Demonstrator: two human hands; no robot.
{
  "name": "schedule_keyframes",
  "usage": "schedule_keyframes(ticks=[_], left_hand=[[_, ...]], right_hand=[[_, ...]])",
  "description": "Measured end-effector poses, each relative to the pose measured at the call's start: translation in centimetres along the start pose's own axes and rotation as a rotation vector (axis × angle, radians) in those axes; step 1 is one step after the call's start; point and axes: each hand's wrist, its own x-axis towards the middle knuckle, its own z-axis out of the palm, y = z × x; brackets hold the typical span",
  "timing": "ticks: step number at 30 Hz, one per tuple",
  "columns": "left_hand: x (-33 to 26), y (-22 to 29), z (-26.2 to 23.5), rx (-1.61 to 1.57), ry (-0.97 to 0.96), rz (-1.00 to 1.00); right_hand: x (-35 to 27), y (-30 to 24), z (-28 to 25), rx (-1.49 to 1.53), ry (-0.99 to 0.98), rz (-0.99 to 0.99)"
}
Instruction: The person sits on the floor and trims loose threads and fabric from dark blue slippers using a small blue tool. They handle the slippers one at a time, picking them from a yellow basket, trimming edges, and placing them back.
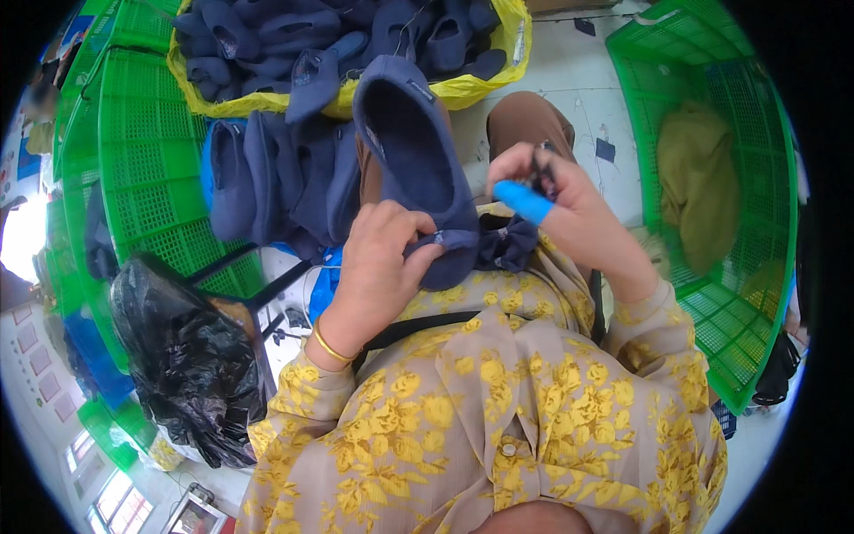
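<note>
A navy blue slipper (418, 160) lies over my lap, toe end up, its opening toward me. My left hand (378, 262) pinches the slipper's heel edge between thumb and fingers. To the right of it and apart from the slipper, my right hand (556, 200) is raised with its fingers curled round a small dark object (543, 171), whose kind I cannot make out. Blue tape (523, 202) wraps the thumb of that hand. Between the hands, a dark blue bow-shaped fabric piece (509, 244) rests on my lap.
Ahead stands a yellow sack (520, 44) heaped with navy slippers. More slippers (267, 178) stand in a row at the left. Green plastic crates rise at left (147, 151) and right (636, 89), the right one holding olive cloth (698, 187). A black plastic bag (182, 356) sits at lower left.
</note>
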Motion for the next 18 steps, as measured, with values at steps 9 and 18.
schedule_keyframes(ticks=[9,18], left_hand=[[-0.2,-0.3,-0.3,-0.037,0.01,0.096],[-0.4,-1.0,0.1,-0.058,0.037,0.12]], right_hand=[[0.5,0.4,0.6,-0.399,-0.338,0.044],[1.2,-0.4,0.2,-0.441,-0.463,0.093]])
